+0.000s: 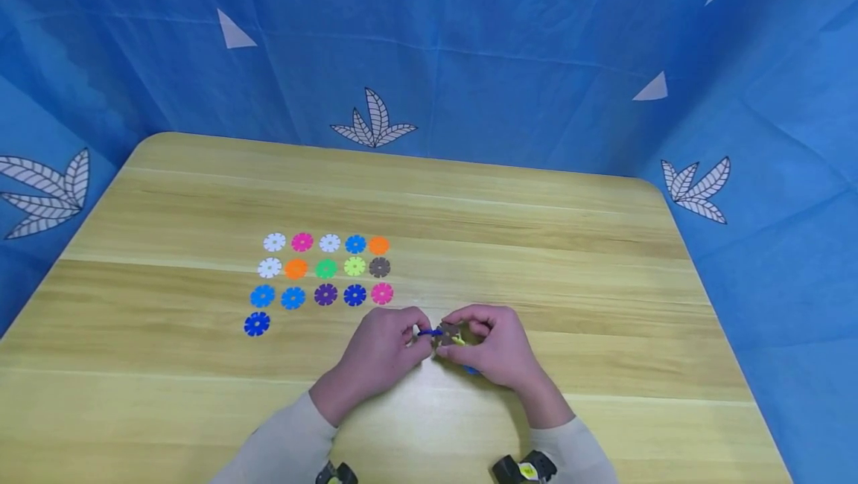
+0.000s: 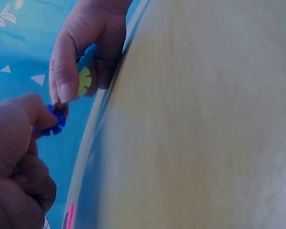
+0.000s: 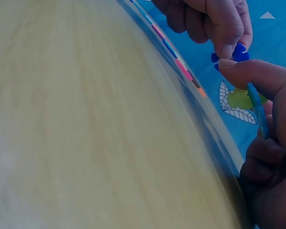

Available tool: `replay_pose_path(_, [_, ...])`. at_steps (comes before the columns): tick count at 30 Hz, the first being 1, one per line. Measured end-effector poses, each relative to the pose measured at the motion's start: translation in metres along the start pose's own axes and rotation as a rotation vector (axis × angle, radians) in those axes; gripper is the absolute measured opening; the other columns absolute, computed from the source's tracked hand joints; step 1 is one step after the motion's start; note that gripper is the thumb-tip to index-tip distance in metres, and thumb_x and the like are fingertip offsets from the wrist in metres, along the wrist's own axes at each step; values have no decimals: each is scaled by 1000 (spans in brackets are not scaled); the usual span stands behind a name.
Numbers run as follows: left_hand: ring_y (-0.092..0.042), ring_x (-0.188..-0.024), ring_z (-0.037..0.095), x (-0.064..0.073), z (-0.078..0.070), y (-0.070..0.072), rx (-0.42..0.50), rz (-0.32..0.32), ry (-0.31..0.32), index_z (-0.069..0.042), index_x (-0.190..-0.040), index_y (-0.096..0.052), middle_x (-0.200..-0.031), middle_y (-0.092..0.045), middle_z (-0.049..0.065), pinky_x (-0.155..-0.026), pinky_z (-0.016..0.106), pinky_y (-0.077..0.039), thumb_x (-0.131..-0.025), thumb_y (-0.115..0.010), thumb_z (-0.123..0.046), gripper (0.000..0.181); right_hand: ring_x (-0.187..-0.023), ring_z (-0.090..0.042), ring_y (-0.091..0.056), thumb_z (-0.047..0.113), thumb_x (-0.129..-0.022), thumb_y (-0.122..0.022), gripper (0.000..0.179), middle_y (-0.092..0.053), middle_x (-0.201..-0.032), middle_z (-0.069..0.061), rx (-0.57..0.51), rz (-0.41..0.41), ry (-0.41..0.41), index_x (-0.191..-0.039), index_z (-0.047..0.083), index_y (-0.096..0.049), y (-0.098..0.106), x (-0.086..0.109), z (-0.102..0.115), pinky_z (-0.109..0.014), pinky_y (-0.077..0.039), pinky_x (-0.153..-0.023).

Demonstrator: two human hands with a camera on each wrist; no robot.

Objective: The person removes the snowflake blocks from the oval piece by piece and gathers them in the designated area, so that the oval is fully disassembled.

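Over the front middle of the table, my left hand (image 1: 382,348) pinches a dark blue notched disc (image 2: 57,125) between thumb and finger. Facing it, my right hand (image 1: 501,346) grips a grey-brown notched disc (image 1: 447,333), which meets the blue one edge to edge. Whether their slots are fully interlocked I cannot tell. A yellow-green disc (image 2: 85,81) and a lighter blue disc (image 3: 258,110) sit in a row behind the grey-brown one, partly hidden by the right hand's fingers. In both wrist views, the two hands are close together.
Several loose notched discs lie flat in rows left of centre, among them a purple disc (image 1: 325,294), a green disc (image 1: 326,269) and a lone dark blue disc (image 1: 257,324) in front. Blue cloth (image 1: 469,59) hangs behind the wooden table (image 1: 570,246).
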State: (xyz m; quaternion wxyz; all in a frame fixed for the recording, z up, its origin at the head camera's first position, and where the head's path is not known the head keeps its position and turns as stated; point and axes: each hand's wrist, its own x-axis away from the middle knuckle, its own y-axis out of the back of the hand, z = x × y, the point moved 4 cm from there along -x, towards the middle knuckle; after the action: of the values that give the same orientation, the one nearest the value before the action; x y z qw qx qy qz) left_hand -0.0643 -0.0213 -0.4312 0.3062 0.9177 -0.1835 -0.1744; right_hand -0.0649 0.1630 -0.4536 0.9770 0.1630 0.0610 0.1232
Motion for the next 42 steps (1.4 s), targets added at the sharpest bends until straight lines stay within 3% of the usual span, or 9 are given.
replay_pose_path(11, [-26, -45, -2, 1, -3, -1, -78, -57, -42, -13, -77, -66, -52, -35, -16, -41, 20, -25, -78, -70, -12, 4, -46, -5, -25, 5, -69, -91, 31, -30, -51, 7, -36, 21, 15, -96, 10, -77, -1, 0, 1, -20, -25, -44])
replay_pose_path(17, [-24, -45, -3, 8, 8, 19, -85, -229, -50, -12, -73, -64, -50, -32, -18, -40, 20, -26, -73, -70, -3, 10, -48, -6, -26, 3, -70, -91, 32, -31, -52, 6, -17, -12, -18, -97, 9, -76, 5, 0, -3, -20, -30, -48])
replay_pose_path(19, [-24, -44, -3, 10, 14, 29, -58, -266, -31, -11, -73, -65, -49, -31, -18, -41, 21, -25, -72, -70, 0, 12, -49, -8, -26, 0, -70, -90, 33, -31, -53, 5, -11, -20, -23, -99, 6, -76, 6, 0, -3, -21, -30, -49])
replay_pose_path(27, [-26, -45, 1, 20, 31, 40, 11, -204, 149, -13, -78, -66, -49, -31, -14, -45, 24, -27, -80, -72, -4, 11, -50, -9, -25, 7, -70, -92, 33, -29, -54, 5, -45, 15, -19, -99, 11, -76, -1, -1, -2, -20, -27, -48])
replay_pose_path(32, [-28, -47, 5, 26, 36, 49, 20, -214, 204, -14, -79, -68, -50, -31, -12, -47, 26, -28, -82, -77, -7, 12, -50, -8, -24, 11, -71, -92, 31, -29, -54, 6, -34, 25, -11, -98, 11, -76, -3, 1, -2, -21, -28, -49])
replay_pose_path(42, [-32, -47, 9, 42, 46, 69, 23, -212, 343, -8, -85, -71, -51, -35, -7, -48, 28, -32, -86, -78, -10, 7, -49, -7, -24, 0, -72, -88, 34, -27, -55, 3, -26, 37, -62, -103, 4, -75, -4, -1, 2, -20, -27, -50])
